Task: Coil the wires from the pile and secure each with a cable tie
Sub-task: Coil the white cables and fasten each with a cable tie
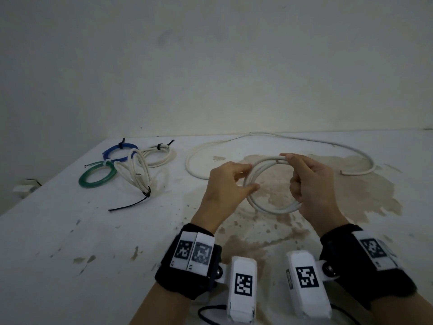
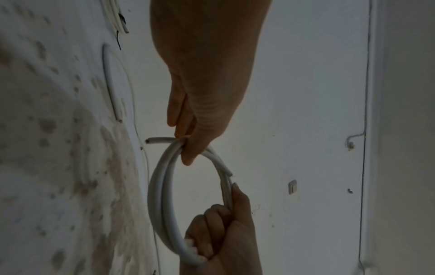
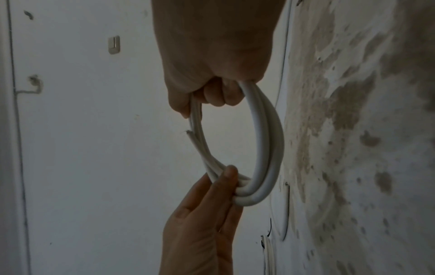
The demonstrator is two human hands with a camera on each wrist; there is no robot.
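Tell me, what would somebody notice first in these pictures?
First, the two hands, left hand and right hand, gripping a white wire coil above the stained table. Then the tied coils at the table's far left, like the green coil and the blue coil.

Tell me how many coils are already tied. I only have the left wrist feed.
Observer: Four in the head view, far left on the table: a blue coil, a green coil, a far white coil and a near white coil.
Operator: Any wire still uncoiled?
Observer: One long loose white wire lies on the table beyond the white wire coil in hand.
Operator: Tie tails trimmed?
Observer: No. A long black cable tie tail sticks out from the near white coil.
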